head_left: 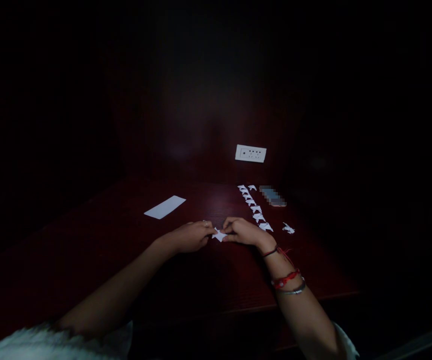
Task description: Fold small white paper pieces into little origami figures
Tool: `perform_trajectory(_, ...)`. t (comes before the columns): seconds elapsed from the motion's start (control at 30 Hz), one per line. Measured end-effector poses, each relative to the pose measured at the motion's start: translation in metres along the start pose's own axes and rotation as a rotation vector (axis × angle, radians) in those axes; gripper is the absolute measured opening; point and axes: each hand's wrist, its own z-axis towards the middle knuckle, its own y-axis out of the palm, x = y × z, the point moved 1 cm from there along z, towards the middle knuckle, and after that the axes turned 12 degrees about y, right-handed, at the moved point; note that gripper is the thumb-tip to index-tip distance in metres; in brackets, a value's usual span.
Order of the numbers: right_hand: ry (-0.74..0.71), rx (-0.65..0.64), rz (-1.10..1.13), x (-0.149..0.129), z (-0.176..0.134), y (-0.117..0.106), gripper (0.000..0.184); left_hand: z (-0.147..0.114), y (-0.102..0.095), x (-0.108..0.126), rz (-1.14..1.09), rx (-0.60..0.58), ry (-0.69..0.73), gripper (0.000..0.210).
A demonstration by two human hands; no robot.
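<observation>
Between my two hands is a small folded white paper piece (220,235) with pointed corners, just above or on the dark red table. My left hand (192,236) pinches its left end between thumb and fingers. At its right side, my right hand (240,231) grips the paper with thumb and fingertips. Parts of the paper are hidden under the fingertips. To the right of my right hand runs a row of similar folded white paper pieces (252,204), slanting away towards the wall.
A flat white paper strip (165,207) lies at the left on the table (208,285). A phone (273,196) rests right of the row, with crumpled white paper bits (288,228) nearer. A white socket panel (251,153) is on the back wall. The surroundings are very dark.
</observation>
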Motion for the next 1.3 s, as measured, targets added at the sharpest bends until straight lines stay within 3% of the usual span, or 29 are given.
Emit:
perform_trajectory(0.1, 0.003, -0.030, -0.025, -0.004, -0.002, -0.002, 0.021, -0.001, 0.000, 0.000, 0.006, 0.003, -0.023, 0.034)
perform_trajectory(0.3, 0.169, 0.038, -0.138, -0.019, -0.006, -0.005, 0.022, -0.001, -0.002, 0.001, -0.019, -0.001, -0.014, 0.032)
perform_trajectory(0.63, 0.033, 0.068, -0.044, -0.002, 0.003, -0.002, 0.030, 0.002, 0.001, -0.008, -0.071, 0.058, 0.027, 0.025)
perform_trajectory(1.03, 0.009, 0.065, 0.018, 0.003, 0.003, 0.001, 0.039, 0.013, 0.007, -0.006, 0.148, 0.188, 0.036, 0.022)
perform_trajectory(1.3, -0.005, 0.082, 0.067, 0.002, 0.001, 0.000, 0.027, 0.013, 0.007, -0.006, 0.120, 0.204, 0.027, 0.026)
